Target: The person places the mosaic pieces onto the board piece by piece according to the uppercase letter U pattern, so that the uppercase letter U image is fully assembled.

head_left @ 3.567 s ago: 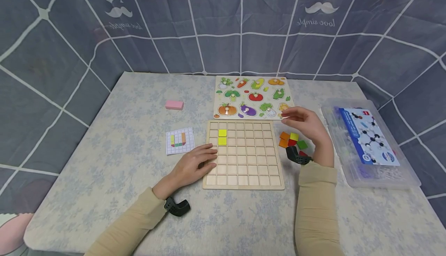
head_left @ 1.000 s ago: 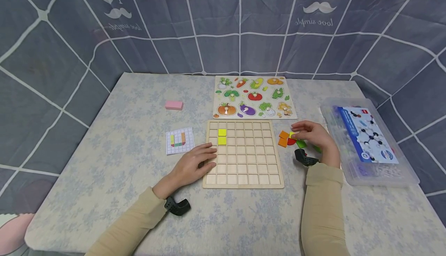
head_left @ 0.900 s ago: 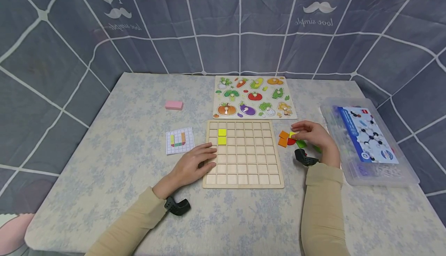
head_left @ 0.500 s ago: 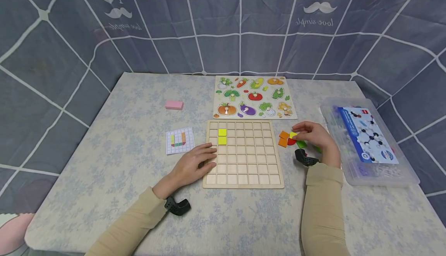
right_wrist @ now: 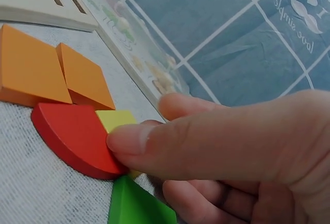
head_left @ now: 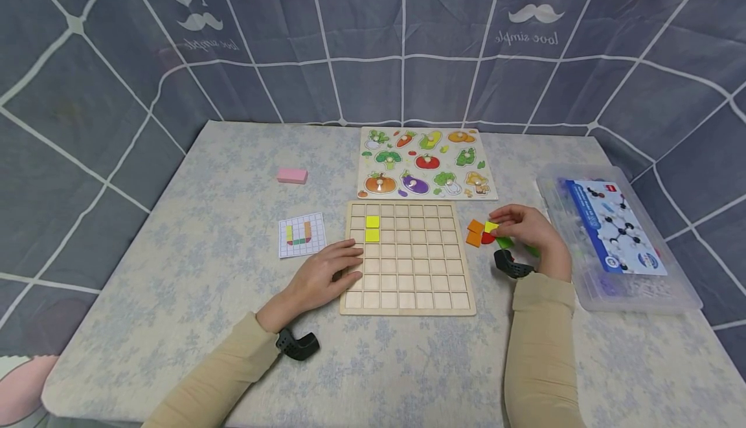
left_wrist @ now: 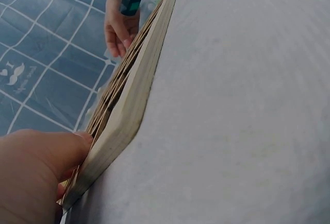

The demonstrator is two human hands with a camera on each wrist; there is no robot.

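Note:
My left hand [head_left: 323,272] rests on the left edge of a wooden grid board [head_left: 408,312], thumb and fingertips at its rim. Two yellow squares [head_left: 372,228] sit stacked in the board's second column, near the top. Right of the board, my right hand [head_left: 527,230] pinches a yellow block [right_wrist: 116,118] between thumb and fingers, which partly hide it. This block lies among loose blocks: two orange squares [right_wrist: 33,67], a red rounded piece [right_wrist: 77,139] against it, and a green block [right_wrist: 136,206] below the thumb.
A pattern card [head_left: 301,235] with a coloured U shape lies left of the board, a pink block [head_left: 292,175] behind it. A vegetable peg puzzle [head_left: 428,162] adjoins the board's far edge. A clear plastic case [head_left: 623,292] stands at the right.
Earlier my right hand was above the puzzle's near right corner; it has since come down and right to the loose blocks. Over the last second it barely moves. My left hand has stayed put.

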